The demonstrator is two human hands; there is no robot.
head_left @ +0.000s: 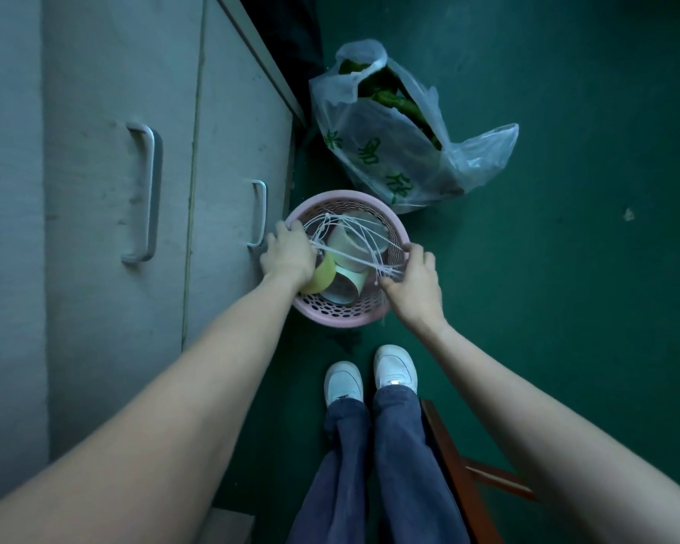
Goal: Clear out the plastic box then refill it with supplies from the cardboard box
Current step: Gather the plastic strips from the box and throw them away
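- Standing on a dark green floor (566, 308): one round pink perforated plastic basket (342, 314), set just beside a grey cabinet (107, 229) with two metal handles.
- Basket contents: one yellow tape roll (322, 274); one pale tape roll (348, 282) touching it; a third, whitish roll (350, 239) further back; a bundle of white cable ties (354, 245) lying across the top from one side of the rim to the other.
- Left hand (289, 255): at the cabinet-side rim, fingers curled over one end of the cable ties, the yellow roll directly under the palm; whether the hand also grips the rim or the roll cannot be told.
- Right hand (413, 274): at the opposite rim, fingers pinched together on the other end of the cable ties.
- Beyond the basket: one clear plastic bag (393, 151) with green printing, green contents inside, lying near the basket.
- Lower frame: two white shoes (370, 376), blue trousers, and a brown wooden frame (468, 477) beside the right leg.
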